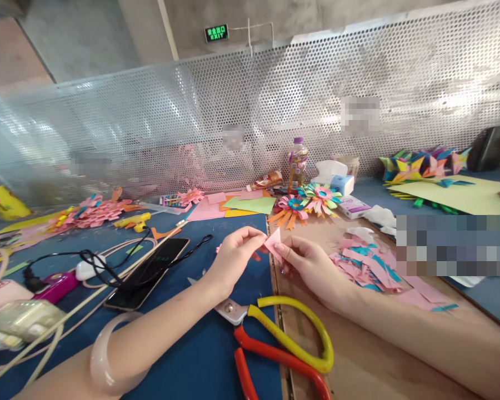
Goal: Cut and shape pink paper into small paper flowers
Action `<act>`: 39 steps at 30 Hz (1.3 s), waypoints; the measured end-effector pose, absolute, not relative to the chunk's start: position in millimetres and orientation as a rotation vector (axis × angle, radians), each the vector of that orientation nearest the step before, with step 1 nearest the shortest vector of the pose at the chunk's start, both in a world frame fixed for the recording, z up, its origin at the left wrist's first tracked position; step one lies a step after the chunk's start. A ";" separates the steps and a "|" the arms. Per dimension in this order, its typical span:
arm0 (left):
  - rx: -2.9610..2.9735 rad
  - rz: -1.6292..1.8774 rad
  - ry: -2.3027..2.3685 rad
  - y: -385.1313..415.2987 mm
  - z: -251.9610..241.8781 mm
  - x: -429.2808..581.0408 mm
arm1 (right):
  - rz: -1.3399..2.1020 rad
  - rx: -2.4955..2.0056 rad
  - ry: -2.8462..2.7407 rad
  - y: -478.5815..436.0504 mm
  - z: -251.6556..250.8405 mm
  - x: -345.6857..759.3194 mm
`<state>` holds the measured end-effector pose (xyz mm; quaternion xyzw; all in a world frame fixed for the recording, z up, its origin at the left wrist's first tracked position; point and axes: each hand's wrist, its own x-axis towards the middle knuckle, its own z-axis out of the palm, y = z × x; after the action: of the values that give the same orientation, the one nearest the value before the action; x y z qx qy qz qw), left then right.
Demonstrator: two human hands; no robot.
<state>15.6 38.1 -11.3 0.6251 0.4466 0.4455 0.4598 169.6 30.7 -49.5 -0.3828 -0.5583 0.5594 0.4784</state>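
Between my two hands is a small folded piece of pink paper, held up over the seam in the table. My left hand pinches its left corner with thumb and fingertips. On the right side, my right hand grips the same paper, its thumb lying on the face. Below them lies a large pair of scissors, with yellow and red handles and the blades partly hidden under my left forearm. To the right rests a heap of pink and blue paper strips.
A phone with cables and a purple charger lies at left, beside a yellow glue gun. Paper flowers, a drink bottle and a tissue box stand behind. A perforated metal screen closes the back.
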 end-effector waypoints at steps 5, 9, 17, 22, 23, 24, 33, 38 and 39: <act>1.514 1.012 1.042 40.3 -11.8 15.6 | 1.423 -0.888 -1.316 30.8 -48.7 169.4; 1.558 1.017 1.058 38.8 -9.9 16.1 | 1.485 -0.870 -1.277 31.0 -46.6 169.1; 1.646 1.057 1.131 38.0 -10.7 14.3 | 1.371 -0.938 -1.376 32.3 -51.9 168.4; 1.629 1.023 1.107 38.4 -11.3 14.0 | 1.273 -1.031 -1.445 31.1 -52.4 167.8; 1.627 1.034 1.106 38.8 -11.4 13.9 | 1.253 -1.038 -1.451 31.2 -52.6 167.6; 1.625 1.046 1.107 39.4 -11.5 13.8 | 1.224 -1.042 -1.461 31.5 -53.0 167.3; 1.575 1.079 1.119 40.4 -10.8 14.7 | 1.052 -1.037 -1.542 31.0 -52.9 165.3; 1.581 1.076 1.082 41.0 -11.3 14.1 | 1.153 -1.014 -1.485 28.5 -49.0 165.8; 1.583 1.077 1.074 41.1 -11.4 14.0 | 1.150 -1.008 -1.492 28.2 -48.3 165.8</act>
<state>14.0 41.1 -11.4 0.6418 0.4356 0.4366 0.4557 165.8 28.2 -48.3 -0.4134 -0.6120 0.4717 0.4816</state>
